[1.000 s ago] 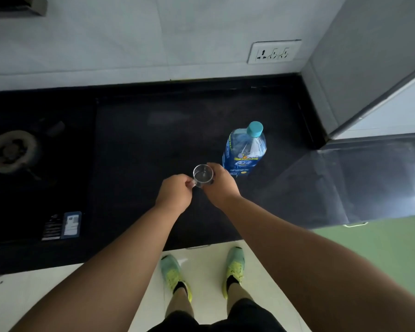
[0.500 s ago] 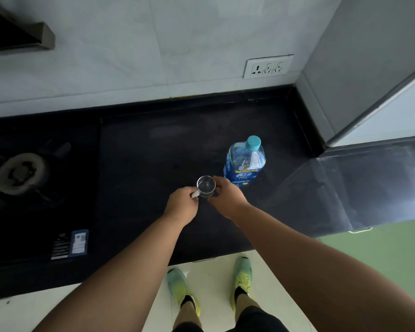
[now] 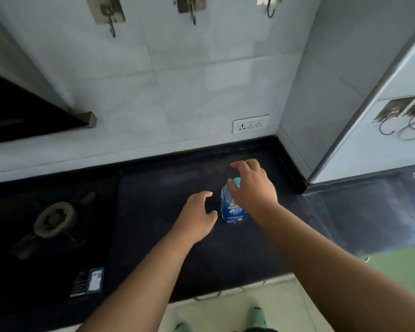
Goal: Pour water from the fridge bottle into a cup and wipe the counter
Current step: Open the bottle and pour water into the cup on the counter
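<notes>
A clear water bottle [image 3: 231,212] with a blue label and teal cap [image 3: 237,181] stands upright on the black counter [image 3: 158,236]. My right hand [image 3: 252,188] hovers over its cap with fingers spread, hiding the bottle's top half. My left hand [image 3: 197,216] is just left of the bottle, low over the counter, its thumb and fingers in a loose curve. Between them is a dark, blurred spot where the small cup was; I cannot make the cup out.
A gas burner [image 3: 54,218] sits on the hob at the left, with a hood [image 3: 34,116] above it. A wall socket [image 3: 250,123] is behind the bottle. A grey wall corner [image 3: 297,164] bounds the counter on the right. Hooks [image 3: 192,10] hang on the tiles.
Both hands have let go of the small cup. The right hand has moved up over the bottle cap and the left has opened. The camera has tilted upward.
</notes>
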Available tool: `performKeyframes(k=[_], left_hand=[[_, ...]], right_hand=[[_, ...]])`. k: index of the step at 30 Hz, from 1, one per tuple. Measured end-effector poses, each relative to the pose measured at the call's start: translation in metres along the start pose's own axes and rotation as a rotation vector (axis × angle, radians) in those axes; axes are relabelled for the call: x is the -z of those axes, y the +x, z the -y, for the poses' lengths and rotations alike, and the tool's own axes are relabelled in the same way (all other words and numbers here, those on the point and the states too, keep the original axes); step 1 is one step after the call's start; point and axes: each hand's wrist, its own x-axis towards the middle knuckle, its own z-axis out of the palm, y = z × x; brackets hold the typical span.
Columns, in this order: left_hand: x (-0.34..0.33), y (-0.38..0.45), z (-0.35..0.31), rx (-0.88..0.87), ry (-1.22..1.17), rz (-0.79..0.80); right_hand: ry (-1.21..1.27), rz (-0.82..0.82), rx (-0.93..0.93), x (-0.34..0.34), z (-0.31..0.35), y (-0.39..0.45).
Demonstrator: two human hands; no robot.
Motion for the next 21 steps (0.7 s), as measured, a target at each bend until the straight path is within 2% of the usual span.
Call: performKeyframes(k=[2,4,7,10,13,17,21], left_hand=[[0.009,-0.002,-0.017,-0.051,0.038,-0.019],[0.016,-0.006,-0.029,-0.074,0.057,-0.032],[0.023,-0.014,-0.039,-0.108,0.054,-0.05],[0.029,-0.02,-0.045,-0.127,0.057,-0.061],[0.034,-0.026,-0.05,-0.142,0.061,-0.083],[0.05,-0.035,-0.065,-0.241,-0.007,-0.147],[0.073,-0.046,-0.088,-0.364,-0.114,-0.207]], right_hand=[[-0.136,0.138,-0.041,0.001,-0.005,0.017],[-0.171,0.272,-0.072,-0.006,-0.011,0.023],[-0.165,0.335,-0.039,-0.017,-0.016,0.019],[-0.117,0.275,-0.018,-0.008,-0.01,0.014],[-0.041,0.125,0.044,0.024,0.012,0.009],[0.084,-0.076,0.264,0.092,0.052,-0.006],[0.291,-0.15,0.407,0.153,0.077,-0.021]])
